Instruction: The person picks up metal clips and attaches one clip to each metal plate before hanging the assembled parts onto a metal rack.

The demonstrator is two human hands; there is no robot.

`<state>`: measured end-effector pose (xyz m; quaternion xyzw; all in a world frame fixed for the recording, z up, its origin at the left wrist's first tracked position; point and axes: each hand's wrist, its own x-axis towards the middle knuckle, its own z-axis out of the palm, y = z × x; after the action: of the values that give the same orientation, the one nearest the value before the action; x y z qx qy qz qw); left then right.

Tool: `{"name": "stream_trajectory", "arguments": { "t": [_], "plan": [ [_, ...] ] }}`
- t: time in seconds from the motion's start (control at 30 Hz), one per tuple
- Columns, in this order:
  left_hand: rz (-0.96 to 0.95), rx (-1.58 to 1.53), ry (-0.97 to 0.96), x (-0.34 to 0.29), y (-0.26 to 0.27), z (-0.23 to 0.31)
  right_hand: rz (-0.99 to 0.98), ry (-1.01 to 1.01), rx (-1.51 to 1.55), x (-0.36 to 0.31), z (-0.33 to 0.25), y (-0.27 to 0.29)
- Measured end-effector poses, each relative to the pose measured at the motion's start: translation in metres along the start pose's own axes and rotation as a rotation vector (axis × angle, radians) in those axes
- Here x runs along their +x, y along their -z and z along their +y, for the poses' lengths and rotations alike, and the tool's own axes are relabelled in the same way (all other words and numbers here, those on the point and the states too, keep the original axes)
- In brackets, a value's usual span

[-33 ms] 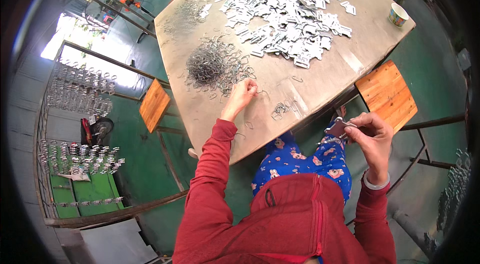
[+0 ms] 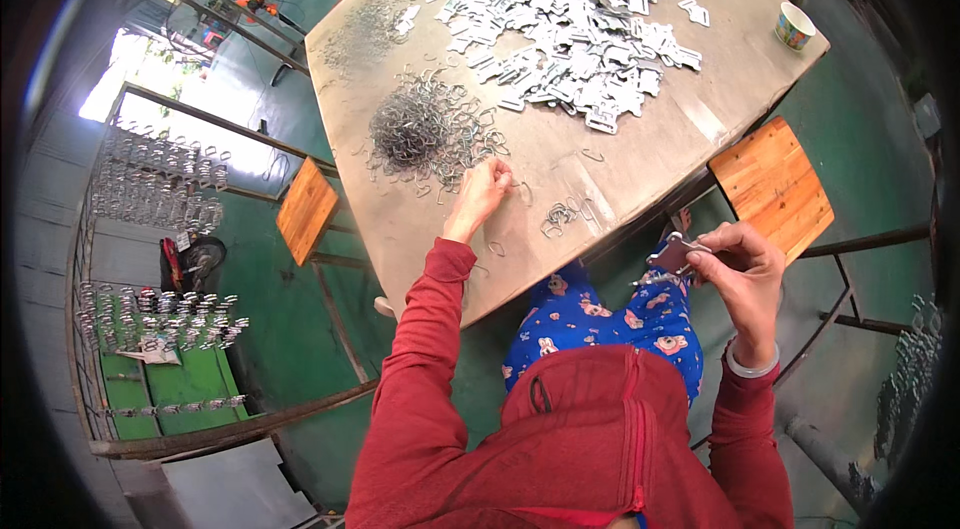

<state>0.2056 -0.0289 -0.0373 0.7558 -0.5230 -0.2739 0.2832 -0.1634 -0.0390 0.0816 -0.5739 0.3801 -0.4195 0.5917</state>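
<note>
My left hand point(image 2: 482, 194) is over the table, thumb and fingers pinched on a thin metal wire ring point(image 2: 524, 193) at the fingertips. Just beyond it spreads a heap of bent wire rings point(image 2: 415, 129). A smaller cluster of rings point(image 2: 562, 219) lies to its right, near the table edge. Off the table, above my lap, my right hand point(image 2: 748, 274) grips a flat metal buckle plate point(image 2: 674, 255) between thumb and fingers. A slim shiny part point(image 2: 652, 278) shows at the plate's lower side; its kind is unclear.
A large pile of flat metal plates point(image 2: 570, 19) covers the far part of the table point(image 2: 640, 164). A paper cup point(image 2: 795, 28) stands near the right corner. Wooden stools point(image 2: 772, 184) flank the table. Racks of hanging metal parts point(image 2: 160, 319) stand at left.
The view has shifted very slightly. The plate in my right hand and the ring at my left fingertips have turned a little; both hands keep nearly the same places.
</note>
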Motion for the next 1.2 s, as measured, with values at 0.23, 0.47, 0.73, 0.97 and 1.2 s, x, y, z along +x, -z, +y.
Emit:
{"name": "stream_trajectory", "arguments": {
  "t": [0.23,0.47,0.73,0.97,1.2],
  "plan": [
    [0.304,0.344,-0.228,-0.008,0.007,-0.007,-0.019,0.003,0.015,0.006,0.002,-0.003],
    [0.077,0.467,-0.578,-0.008,0.010,-0.021,-0.021,0.000,-0.017,0.009,0.004,-0.008],
    [0.320,0.164,-0.298,-0.013,0.006,0.007,0.008,0.015,-0.112,0.010,0.013,-0.014],
    [-0.142,-0.974,-0.069,-0.083,-0.042,0.115,0.015,-0.026,0.046,0.013,0.044,-0.019],
    [-0.163,-1.043,-0.123,-0.091,-0.067,0.150,0.069,-0.052,0.062,0.007,0.060,-0.023]
  ]
}}
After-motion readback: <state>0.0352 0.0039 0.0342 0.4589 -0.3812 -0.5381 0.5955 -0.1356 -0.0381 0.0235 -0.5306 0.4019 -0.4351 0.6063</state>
